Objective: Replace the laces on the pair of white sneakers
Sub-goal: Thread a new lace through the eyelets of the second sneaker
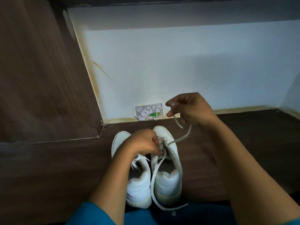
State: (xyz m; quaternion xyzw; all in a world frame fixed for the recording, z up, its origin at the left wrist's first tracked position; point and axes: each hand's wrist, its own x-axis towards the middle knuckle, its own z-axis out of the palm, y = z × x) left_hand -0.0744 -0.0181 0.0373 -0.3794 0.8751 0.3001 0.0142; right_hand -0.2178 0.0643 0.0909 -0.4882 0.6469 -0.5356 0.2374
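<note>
Two white sneakers stand side by side on a dark wooden floor, toes pointing at the wall. My left hand (144, 142) rests on the tongue of the right sneaker (167, 181), its fingers pinching the lacing near the eyelets. My right hand (188, 108) is raised above the toe and pinches one end of the white lace (180, 138), which runs up from the eyelets. The other lace end trails down around the right sneaker's heel. The left sneaker (139, 189) is partly hidden under my left forearm, with loose lace at its opening.
A small white wall box (148, 112) with a green part sits low on the pale wall, just beyond the toes. A dark wooden panel (40, 75) stands to the left. Blue clothing (90, 215) shows at the bottom edge.
</note>
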